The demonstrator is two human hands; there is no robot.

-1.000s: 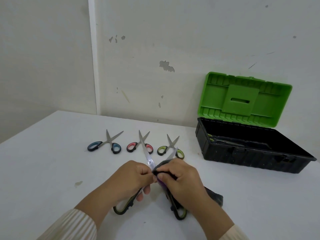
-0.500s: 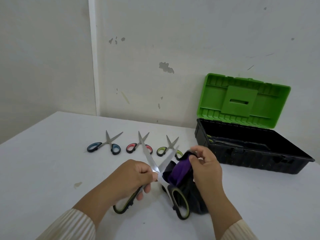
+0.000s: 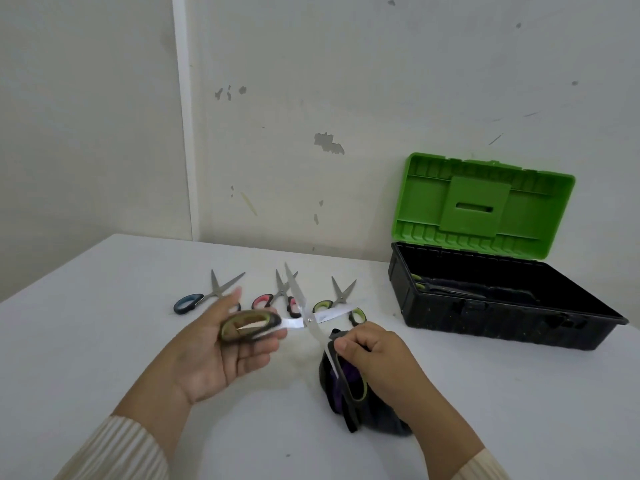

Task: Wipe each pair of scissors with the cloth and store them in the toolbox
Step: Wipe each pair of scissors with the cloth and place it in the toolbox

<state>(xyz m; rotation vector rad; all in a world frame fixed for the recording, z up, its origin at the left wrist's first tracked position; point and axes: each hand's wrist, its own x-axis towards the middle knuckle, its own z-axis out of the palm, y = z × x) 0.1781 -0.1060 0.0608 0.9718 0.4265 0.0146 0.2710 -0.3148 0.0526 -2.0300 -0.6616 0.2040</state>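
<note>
Left hand [image 3: 221, 348]: palm up, motion-blurred, fingers nearly straight, thumb raised; one handle loop of the spread scissors [image 3: 309, 320] lies across the fingers.
Right hand [image 3: 377, 358]: knuckles up, fingers curled, thumb pressing the other handle against the cloth [image 3: 329, 403].
Both forearms: cream ribbed sleeves [image 3: 114, 448].

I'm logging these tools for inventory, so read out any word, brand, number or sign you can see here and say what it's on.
No text here can be read.
large scissors: a faint grey mark on one blade beside the pivot, too blurred to read.
toolbox lid: only moulded ribs and a slot, no lettering visible.
blue-handled scissors, pink-handled scissors, green-handled scissors: nothing legible.
</note>
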